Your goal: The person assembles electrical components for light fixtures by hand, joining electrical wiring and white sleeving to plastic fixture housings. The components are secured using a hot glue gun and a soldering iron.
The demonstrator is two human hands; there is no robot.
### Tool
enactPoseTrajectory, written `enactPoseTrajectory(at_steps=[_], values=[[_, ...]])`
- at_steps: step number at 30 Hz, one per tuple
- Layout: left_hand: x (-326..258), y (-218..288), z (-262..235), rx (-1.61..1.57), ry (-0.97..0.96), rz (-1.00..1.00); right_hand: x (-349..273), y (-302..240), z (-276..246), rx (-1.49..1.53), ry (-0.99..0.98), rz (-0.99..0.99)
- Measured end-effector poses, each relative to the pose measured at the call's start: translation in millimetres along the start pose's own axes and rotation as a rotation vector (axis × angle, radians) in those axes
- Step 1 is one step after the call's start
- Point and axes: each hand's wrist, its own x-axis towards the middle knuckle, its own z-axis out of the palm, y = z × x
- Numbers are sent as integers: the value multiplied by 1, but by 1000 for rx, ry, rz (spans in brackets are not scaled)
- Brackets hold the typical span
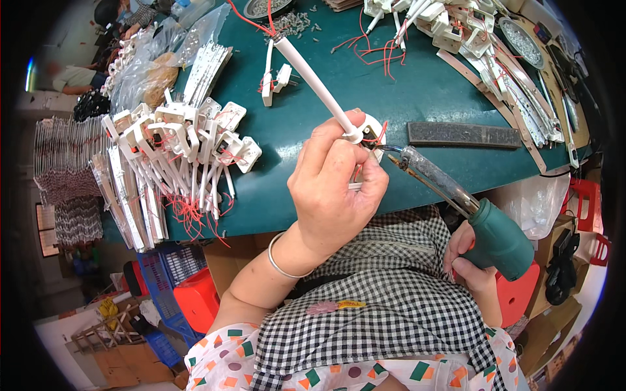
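At the centre of the frame, the person's left hand (336, 189) has its grip clamped on a white tube (313, 75), fingers and thumb pinched together around its lower end. The tube slants from there toward the top of the frame, where red wires (251, 23) come out of its upper end. At its lower end, just right of the fingertips, is a white housing (374, 128) with short red wires inside, partly hidden by the fingers.

Right of centre and lower, the right hand (472, 268) has its grip closed on the green handle of a soldering tool (501, 242); the handle hides some of the fingers. The tool's metal barrel points up and left, and its tip reaches the edge of the housing near the wires; whether it touches them cannot be told.

Beneath all this is a green surface (274, 189). A dark flat bar (463, 135) lies on it right of the housing. At the left of the frame is a heap of white tube assemblies (189, 133) with tangled red wires, beside bundled pale strips (134, 202) and clear plastic bags (140, 78). One small white assembly (268, 81) lies apart, near the upper end of the held tube. Toward the upper right is a second heap (450, 26), near a round dish (521, 42) of small pieces. Small grey pieces (293, 25) lie scattered at the top, beside another dish (277, 8). A checkered apron (372, 306) fills the lower middle.
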Motion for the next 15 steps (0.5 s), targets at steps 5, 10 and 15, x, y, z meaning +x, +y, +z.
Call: enactPoseTrajectory(at_steps=[5, 10, 15], values=[[0, 2, -2, 22, -12, -20, -3, -1, -3, 23, -48, -53], [0, 2, 0, 12, 0, -5, -6, -9, 1, 27, 35, -9], [0, 0, 1, -2, 4, -7, -5, -8, 1, 31, 7, -10]])
